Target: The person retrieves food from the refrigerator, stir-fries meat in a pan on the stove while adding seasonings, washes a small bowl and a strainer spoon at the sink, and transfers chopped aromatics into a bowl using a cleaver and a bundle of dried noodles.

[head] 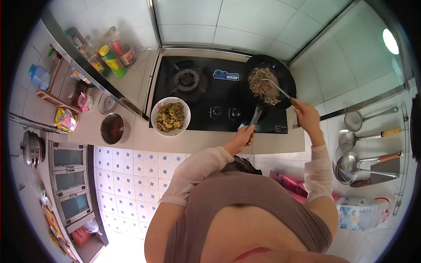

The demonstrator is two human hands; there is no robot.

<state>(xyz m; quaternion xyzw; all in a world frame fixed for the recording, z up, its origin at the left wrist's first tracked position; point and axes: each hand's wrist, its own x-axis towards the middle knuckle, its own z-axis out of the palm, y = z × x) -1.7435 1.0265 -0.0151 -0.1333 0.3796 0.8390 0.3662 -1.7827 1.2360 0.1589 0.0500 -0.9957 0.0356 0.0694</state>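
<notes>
A black wok (287,83) sits over the right side of the black gas cooktop (200,116). My left hand (242,138) is closed around the wok's handle (257,115), which points toward me. In my right hand (306,113) is the wooden grip of a metal spatula (279,88). The spatula's head rests among the shredded food (260,82) in the wok, which looks like strips of meat. A white bowl (154,122) of chopped greenish-brown vegetables (170,116) stands at the cooktop's front left edge.
Left of the cooktop, a metal pot (113,128) stands on the counter (141,141). Several bottles, one with a yellow cap (113,62), stand behind the metal-framed partition (98,75). The bare left burner (186,80) has raised supports. Strainers and a ladle (348,162) hang at right.
</notes>
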